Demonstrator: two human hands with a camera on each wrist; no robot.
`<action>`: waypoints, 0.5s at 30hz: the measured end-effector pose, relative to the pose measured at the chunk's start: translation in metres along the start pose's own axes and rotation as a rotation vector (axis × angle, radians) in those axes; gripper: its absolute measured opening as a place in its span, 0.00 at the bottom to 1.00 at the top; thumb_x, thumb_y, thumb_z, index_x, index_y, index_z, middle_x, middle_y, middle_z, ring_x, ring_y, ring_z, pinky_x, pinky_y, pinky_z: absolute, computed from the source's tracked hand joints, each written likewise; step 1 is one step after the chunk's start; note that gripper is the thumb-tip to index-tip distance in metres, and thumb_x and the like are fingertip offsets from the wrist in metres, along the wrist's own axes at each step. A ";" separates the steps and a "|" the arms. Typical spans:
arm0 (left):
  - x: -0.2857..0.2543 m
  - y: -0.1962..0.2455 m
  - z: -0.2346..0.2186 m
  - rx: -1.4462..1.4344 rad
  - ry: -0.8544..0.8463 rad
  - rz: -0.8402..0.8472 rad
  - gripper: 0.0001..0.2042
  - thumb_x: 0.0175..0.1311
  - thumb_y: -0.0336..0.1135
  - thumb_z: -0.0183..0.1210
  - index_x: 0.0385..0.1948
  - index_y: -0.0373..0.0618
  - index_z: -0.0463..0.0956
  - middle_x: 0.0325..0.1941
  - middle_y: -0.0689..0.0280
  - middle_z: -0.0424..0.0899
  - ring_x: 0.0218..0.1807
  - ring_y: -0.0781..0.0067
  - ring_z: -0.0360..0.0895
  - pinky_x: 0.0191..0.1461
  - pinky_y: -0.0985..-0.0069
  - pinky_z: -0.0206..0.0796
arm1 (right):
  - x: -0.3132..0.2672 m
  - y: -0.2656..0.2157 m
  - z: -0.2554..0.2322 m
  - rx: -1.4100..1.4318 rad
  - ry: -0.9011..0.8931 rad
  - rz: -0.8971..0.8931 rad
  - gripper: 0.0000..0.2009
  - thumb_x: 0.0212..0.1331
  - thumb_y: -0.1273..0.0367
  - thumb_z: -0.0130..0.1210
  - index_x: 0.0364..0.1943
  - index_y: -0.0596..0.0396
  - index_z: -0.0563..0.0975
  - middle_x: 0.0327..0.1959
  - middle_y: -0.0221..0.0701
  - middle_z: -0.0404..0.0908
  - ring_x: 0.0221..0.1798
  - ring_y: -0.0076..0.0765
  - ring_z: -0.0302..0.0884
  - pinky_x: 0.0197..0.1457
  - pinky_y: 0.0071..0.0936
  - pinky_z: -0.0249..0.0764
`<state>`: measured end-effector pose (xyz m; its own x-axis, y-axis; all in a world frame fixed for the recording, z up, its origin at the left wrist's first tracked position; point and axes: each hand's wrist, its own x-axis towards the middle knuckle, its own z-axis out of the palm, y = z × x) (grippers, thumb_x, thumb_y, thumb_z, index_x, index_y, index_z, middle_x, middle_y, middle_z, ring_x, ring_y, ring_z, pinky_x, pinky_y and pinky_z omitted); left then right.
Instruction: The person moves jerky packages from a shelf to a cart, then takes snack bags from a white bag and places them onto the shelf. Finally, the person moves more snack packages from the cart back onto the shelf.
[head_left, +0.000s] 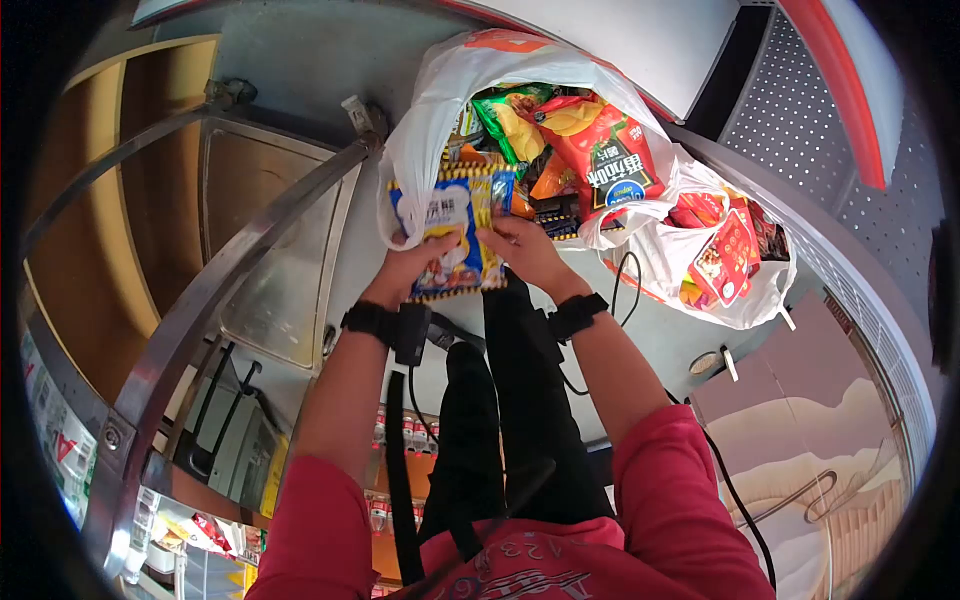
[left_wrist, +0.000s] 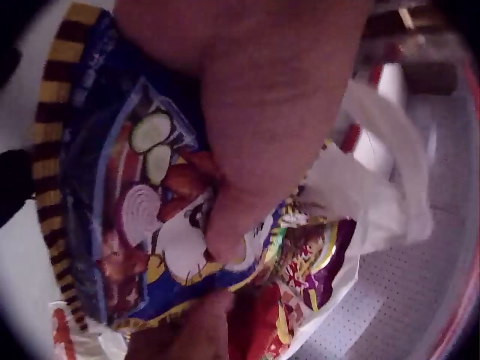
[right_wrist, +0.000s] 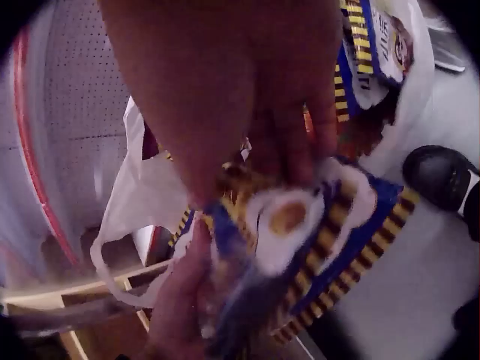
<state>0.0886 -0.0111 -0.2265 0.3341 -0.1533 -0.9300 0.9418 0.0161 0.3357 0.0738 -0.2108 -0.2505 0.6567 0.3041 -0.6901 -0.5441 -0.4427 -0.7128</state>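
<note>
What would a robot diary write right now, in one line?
left hand: grips blue packet | right hand: grips same packet | place: at open white bag | inside: red packet, green packet

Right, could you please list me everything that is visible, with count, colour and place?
Striped-edge packet: one, mainly blue, between the hands; more in the larger bag
Larger bag: one, white, top centre
Red crisp bag: one, in the larger bag
Green packet: one, beside the red one
Smaller bag: one, white, right
Red packets: several, in the smaller bag
Shelving: one unit, light wood, left
Rail: one, grey metal, left
Perforated panel: one, grey, upper right
Wrist straps: two, black
Sleeves: two, red-pink, bottom
Trousers: one pair, black, lower centre
Left hand, right hand: bare, gripping the packet
</note>
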 end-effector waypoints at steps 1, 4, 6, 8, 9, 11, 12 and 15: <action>-0.003 -0.014 -0.006 -0.036 0.013 0.017 0.16 0.50 0.33 0.64 0.42 0.42 0.74 0.35 0.70 0.79 0.32 0.83 0.74 0.30 0.84 0.64 | 0.001 0.007 -0.001 0.044 0.093 0.020 0.15 0.56 0.59 0.53 0.30 0.60 0.75 0.25 0.46 0.75 0.32 0.48 0.75 0.35 0.35 0.68; -0.016 -0.042 -0.020 -0.151 0.086 0.059 0.15 0.51 0.32 0.63 0.41 0.43 0.74 0.35 0.70 0.79 0.31 0.82 0.75 0.28 0.85 0.64 | 0.006 0.002 -0.013 -0.011 0.389 0.071 0.15 0.56 0.58 0.52 0.33 0.57 0.78 0.24 0.40 0.79 0.28 0.36 0.76 0.34 0.29 0.70; -0.024 -0.045 -0.029 -0.222 0.187 -0.007 0.15 0.51 0.32 0.63 0.41 0.43 0.74 0.35 0.70 0.79 0.31 0.81 0.75 0.28 0.85 0.64 | 0.026 0.017 -0.012 -0.060 0.472 0.078 0.11 0.53 0.63 0.52 0.33 0.56 0.79 0.26 0.42 0.79 0.31 0.42 0.77 0.37 0.32 0.72; -0.027 -0.047 -0.033 -0.261 0.249 0.046 0.14 0.52 0.31 0.63 0.41 0.43 0.73 0.35 0.70 0.79 0.32 0.81 0.76 0.28 0.84 0.66 | 0.039 0.024 -0.011 -0.202 0.513 0.144 0.09 0.49 0.68 0.51 0.33 0.56 0.79 0.29 0.42 0.79 0.34 0.46 0.77 0.40 0.35 0.73; -0.028 -0.045 -0.029 -0.305 0.256 0.074 0.14 0.52 0.31 0.63 0.41 0.43 0.73 0.35 0.69 0.79 0.32 0.81 0.76 0.28 0.84 0.66 | 0.043 0.017 -0.014 -0.324 0.510 0.202 0.10 0.47 0.71 0.51 0.34 0.55 0.79 0.30 0.42 0.79 0.36 0.47 0.77 0.42 0.37 0.73; -0.029 -0.041 -0.019 -0.393 0.272 0.132 0.14 0.52 0.31 0.63 0.40 0.43 0.73 0.35 0.69 0.79 0.32 0.83 0.75 0.28 0.84 0.66 | 0.039 0.015 -0.014 -0.481 0.549 0.191 0.13 0.42 0.76 0.49 0.35 0.55 0.78 0.33 0.42 0.79 0.39 0.48 0.77 0.44 0.38 0.72; -0.030 -0.042 -0.020 -0.392 0.258 0.126 0.13 0.52 0.29 0.62 0.40 0.42 0.73 0.35 0.68 0.79 0.32 0.82 0.76 0.31 0.82 0.67 | 0.031 0.021 -0.018 -0.515 0.593 0.122 0.15 0.40 0.78 0.48 0.35 0.54 0.78 0.34 0.42 0.79 0.40 0.48 0.76 0.45 0.39 0.72; -0.033 -0.042 -0.019 -0.314 0.268 0.119 0.13 0.52 0.29 0.61 0.40 0.41 0.73 0.34 0.67 0.80 0.33 0.78 0.77 0.35 0.81 0.69 | -0.001 0.037 -0.042 -0.559 0.618 0.043 0.19 0.38 0.75 0.51 0.41 0.49 0.75 0.37 0.44 0.77 0.42 0.48 0.75 0.44 0.41 0.72</action>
<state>0.0385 0.0125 -0.2125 0.4000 0.1295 -0.9073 0.8474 0.3248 0.4200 0.0753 -0.2627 -0.2709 0.8985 -0.1682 -0.4055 -0.3425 -0.8465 -0.4077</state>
